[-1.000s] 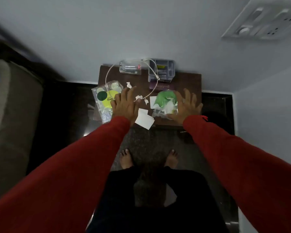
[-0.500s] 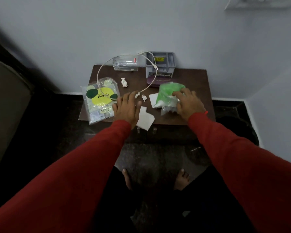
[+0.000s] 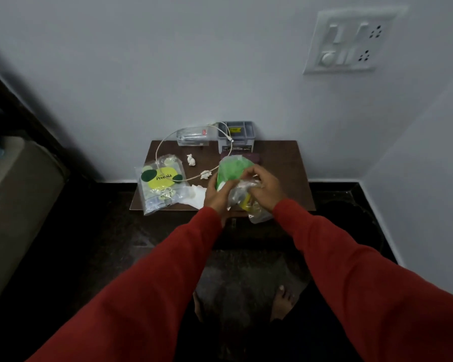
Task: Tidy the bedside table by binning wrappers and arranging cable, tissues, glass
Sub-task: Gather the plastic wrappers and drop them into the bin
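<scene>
Both hands now gather the green wrapper [image 3: 232,165] at the surface's [image 3: 285,163] front edge.
Left hand [image 3: 215,195] has left the surface; right hand [image 3: 264,185] grips too, so binning looks next.

A green wrapper [image 3: 229,168], a yellow-and-dark-green printed packet [image 3: 160,181], red sleeves [image 3: 168,270], a brown table [image 3: 285,163].

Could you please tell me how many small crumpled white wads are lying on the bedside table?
2: one wad sits behind the Prevaia packet; the other wad lies by the white cable, beside the left hand. Hands may hide more.
</scene>
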